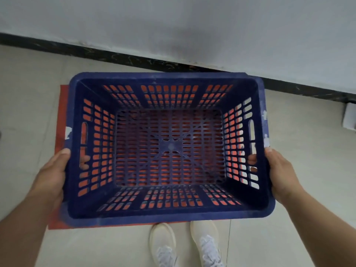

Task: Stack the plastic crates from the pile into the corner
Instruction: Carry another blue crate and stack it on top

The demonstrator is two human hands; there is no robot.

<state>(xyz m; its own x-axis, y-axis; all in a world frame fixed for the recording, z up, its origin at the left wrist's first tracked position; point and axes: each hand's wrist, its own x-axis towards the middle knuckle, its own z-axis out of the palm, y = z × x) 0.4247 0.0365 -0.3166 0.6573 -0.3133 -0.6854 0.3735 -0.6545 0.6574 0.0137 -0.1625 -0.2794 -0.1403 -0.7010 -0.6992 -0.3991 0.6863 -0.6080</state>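
We hold one blue crate point(169, 147) level and open side up, centred in view. Our left hand point(52, 170) clamps its 9 o'clock rim and our right hand point(281, 170) its 3 o'clock rim; fingertips of both show through the side handle slots, thumbs over the lip. Both grips are closed firmly on the crate.

Under it sits a red crate point(61, 143), its rim showing as a strip at 9 o'clock and along 6 o'clock, and its colour filling nearly every slot of the blue one. We judge the blue crate to be directly over the red one, either nesting into it or about to; whether it is seated we cannot tell.

The wall point(212, 26) and dark skirting point(134, 59) run from 10 to 3 o'clock, just beyond the crates. The corner itself is out of frame. Our shoes point(185, 245) stand at 6 o'clock on the tiled floor point(25, 93).

Progress, as judged: at least one crate placed, a second in hand. The pile is not visible, so the count left is unknown.
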